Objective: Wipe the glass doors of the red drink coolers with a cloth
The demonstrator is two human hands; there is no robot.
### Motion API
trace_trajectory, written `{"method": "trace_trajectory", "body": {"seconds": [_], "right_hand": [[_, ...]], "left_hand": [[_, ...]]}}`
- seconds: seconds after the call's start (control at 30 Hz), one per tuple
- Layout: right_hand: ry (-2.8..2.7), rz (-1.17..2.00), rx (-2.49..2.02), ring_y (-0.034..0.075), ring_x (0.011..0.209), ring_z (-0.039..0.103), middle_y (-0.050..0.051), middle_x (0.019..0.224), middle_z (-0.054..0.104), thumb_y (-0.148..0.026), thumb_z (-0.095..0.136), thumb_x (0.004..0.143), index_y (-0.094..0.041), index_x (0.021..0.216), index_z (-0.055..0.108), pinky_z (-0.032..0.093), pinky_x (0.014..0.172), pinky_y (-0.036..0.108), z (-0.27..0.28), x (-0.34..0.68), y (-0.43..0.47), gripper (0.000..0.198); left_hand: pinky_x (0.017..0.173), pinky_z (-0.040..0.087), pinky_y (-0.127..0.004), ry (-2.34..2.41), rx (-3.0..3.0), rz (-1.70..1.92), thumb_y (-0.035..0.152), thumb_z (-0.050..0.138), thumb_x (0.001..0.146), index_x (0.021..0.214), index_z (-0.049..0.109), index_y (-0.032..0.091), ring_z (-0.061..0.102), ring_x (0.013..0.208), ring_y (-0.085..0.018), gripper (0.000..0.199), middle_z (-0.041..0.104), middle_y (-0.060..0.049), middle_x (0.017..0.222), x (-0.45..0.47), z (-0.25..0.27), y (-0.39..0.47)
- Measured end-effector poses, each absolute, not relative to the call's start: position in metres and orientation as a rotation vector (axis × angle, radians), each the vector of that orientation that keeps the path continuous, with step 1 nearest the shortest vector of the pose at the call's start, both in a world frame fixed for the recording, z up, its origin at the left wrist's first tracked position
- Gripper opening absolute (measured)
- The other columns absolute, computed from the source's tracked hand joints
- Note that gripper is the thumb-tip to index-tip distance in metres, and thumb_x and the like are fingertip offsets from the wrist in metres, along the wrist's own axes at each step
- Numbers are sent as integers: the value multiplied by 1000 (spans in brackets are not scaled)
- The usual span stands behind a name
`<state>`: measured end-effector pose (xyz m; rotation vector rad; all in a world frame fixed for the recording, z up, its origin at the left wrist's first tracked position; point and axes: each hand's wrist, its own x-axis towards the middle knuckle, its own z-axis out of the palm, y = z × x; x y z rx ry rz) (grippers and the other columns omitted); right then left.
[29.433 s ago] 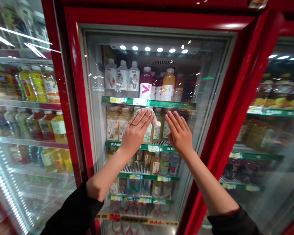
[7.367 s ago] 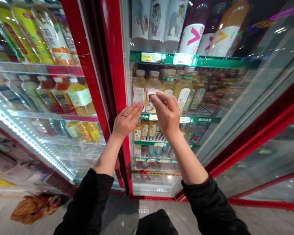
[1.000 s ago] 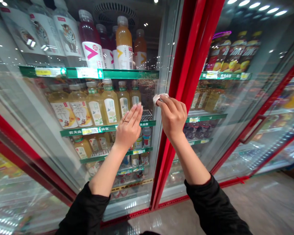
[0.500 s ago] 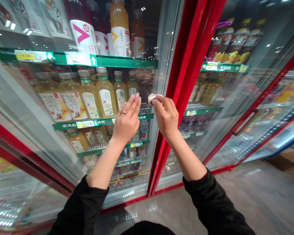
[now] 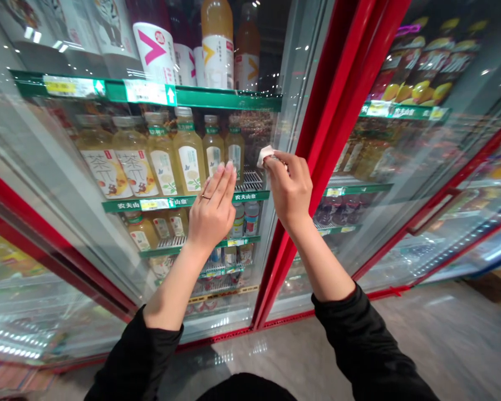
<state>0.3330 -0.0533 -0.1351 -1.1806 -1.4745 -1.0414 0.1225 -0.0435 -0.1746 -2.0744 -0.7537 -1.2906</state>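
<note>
In front of me is the glass door (image 5: 121, 301) of a drinks fridge, with a red frame (image 5: 332, 94). My left hand (image 5: 212, 214) is held up at the glass with its fingers stretched out, a thin ring on one of them. It appears to rest flat on the pane, over the shelf of yellow tea bottles (image 5: 191, 161). To its right, my right hand (image 5: 292, 192) pinches a small crumpled white tissue (image 5: 266, 156) close to the glass beside the red frame. Part of the tissue is hidden by the fingers.
Behind the glass, green-edged shelves (image 5: 229, 99) carry rows of bottles. Another glass door with a red handle (image 5: 434, 210) stands to the right, and a further red-framed door lies to the left. Grey shiny floor (image 5: 442, 334) runs below.
The view has shifted, so the fridge sits a little further right. My right hand and the tissue appear slightly higher and further right; my left hand stays flat, slightly lower and left against the bottles.
</note>
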Motion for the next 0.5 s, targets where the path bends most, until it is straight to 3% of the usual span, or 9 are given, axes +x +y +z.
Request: {"method": "trace_trajectory", "body": {"seconds": [0.27, 0.5], "right_hand": [[-1396, -902, -1151, 21, 104, 72, 8, 114, 79, -19, 59, 109, -28, 112, 80, 63, 93, 38, -161, 321, -56, 23], [-1386, -870, -1076, 22, 106, 72, 8, 116, 79, -22, 59, 111, -28, 116, 80, 61, 94, 38, -140, 323, -48, 23]], "left_hand": [[141, 33, -51, -851, -2070, -1306, 3, 49, 103, 180, 1, 30, 33, 168, -27, 95, 32, -6, 180, 101, -187, -36], [140, 36, -47, -837, -2040, -1256, 3, 49, 102, 179, -1, 28, 36, 167, -26, 95, 37, -7, 178, 99, -189, -30]]}}
